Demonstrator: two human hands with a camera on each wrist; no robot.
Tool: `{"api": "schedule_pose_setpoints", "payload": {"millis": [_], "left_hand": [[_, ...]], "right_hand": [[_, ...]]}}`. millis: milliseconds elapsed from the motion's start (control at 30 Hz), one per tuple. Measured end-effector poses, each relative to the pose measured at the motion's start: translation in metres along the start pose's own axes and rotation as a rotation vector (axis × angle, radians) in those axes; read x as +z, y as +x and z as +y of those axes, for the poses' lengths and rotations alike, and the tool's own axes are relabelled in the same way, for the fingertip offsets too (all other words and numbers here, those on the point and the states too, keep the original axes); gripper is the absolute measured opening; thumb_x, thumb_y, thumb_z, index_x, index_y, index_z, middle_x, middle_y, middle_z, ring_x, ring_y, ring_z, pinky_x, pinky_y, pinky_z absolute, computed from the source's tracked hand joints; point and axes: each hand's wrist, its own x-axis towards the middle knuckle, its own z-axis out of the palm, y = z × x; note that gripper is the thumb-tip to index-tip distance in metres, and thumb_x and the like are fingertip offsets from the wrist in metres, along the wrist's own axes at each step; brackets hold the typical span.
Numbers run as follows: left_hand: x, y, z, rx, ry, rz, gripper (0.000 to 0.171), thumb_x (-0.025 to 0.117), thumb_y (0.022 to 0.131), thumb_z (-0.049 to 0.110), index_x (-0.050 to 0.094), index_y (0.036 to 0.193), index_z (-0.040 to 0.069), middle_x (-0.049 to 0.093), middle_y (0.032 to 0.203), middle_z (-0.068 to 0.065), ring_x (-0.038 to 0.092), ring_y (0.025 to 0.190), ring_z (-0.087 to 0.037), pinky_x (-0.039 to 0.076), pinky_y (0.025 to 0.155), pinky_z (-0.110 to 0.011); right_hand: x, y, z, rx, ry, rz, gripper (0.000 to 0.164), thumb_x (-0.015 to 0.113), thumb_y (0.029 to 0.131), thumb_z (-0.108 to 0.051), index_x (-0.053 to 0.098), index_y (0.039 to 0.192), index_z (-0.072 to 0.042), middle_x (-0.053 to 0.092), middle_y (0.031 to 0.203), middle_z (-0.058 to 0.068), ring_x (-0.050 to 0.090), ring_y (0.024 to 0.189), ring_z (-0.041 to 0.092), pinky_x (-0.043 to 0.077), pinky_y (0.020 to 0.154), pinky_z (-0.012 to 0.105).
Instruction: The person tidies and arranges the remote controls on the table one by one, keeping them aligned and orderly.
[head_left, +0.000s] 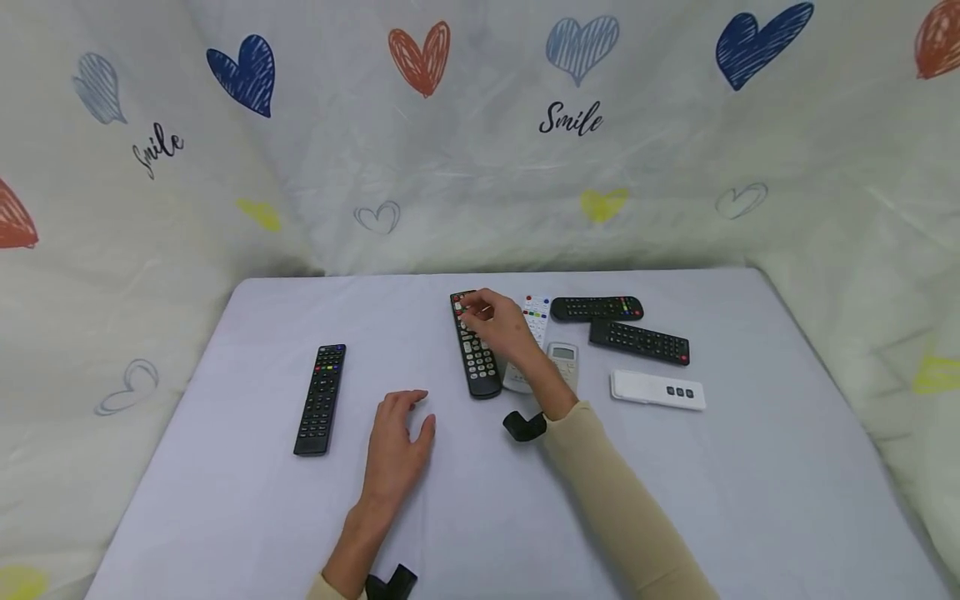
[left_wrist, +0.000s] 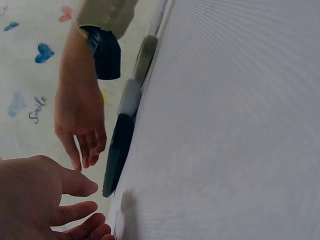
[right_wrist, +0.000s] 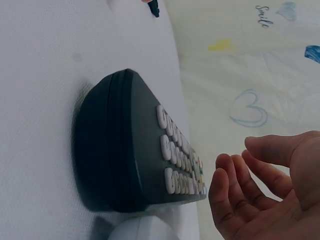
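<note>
My right hand point(head_left: 498, 323) hovers over the upper part of a black remote control with pale buttons point(head_left: 480, 367). Its fingers are loosely bent, and in the right wrist view a gap shows between that hand point(right_wrist: 270, 185) and the remote point(right_wrist: 145, 150). My left hand point(head_left: 395, 446) is held over the cloth with relaxed fingers and nothing in them. To its left lies a slim black remote control point(head_left: 321, 400). A white remote with coloured buttons point(head_left: 536, 315) and a small one with a screen point(head_left: 562, 360) are partly hidden behind my right hand and arm.
Two more black remotes, one rounded point(head_left: 596, 308) and one straight-edged point(head_left: 639, 342), lie at the back right, touching or nearly so. In front of them is a white remote with three dark buttons point(head_left: 658, 390). A white cloth covers the table point(head_left: 750, 500); heart-printed fabric point(head_left: 480, 167) hangs behind.
</note>
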Motion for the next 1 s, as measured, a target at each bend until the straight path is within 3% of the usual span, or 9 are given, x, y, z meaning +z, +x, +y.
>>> {"api": "schedule_pose_setpoints", "payload": {"millis": [467, 1000], "left_hand": [[0.011, 0.007, 0.009, 0.006, -0.023, -0.027, 0.039, 0.072, 0.096, 0.014, 0.064, 0.134, 0.013, 0.064, 0.129, -0.005, 0.059, 0.119, -0.022, 0.053, 0.104, -0.044], [0.019, 0.008, 0.015, 0.037, -0.014, -0.020, 0.043, 0.072, 0.096, 0.012, 0.063, 0.137, 0.011, 0.066, 0.126, -0.005, 0.060, 0.114, -0.021, 0.053, 0.100, -0.042]], "right_hand": [[-0.005, 0.005, 0.008, 0.048, -0.013, 0.015, 0.031, 0.070, 0.100, -0.017, 0.067, 0.130, -0.009, 0.064, 0.129, 0.012, 0.064, 0.117, 0.029, 0.056, 0.092, 0.043], [-0.007, 0.005, 0.013, 0.060, -0.022, -0.029, 0.039, 0.075, 0.097, -0.015, 0.065, 0.133, -0.007, 0.053, 0.137, 0.017, 0.059, 0.126, 0.034, 0.053, 0.103, 0.049]]}}
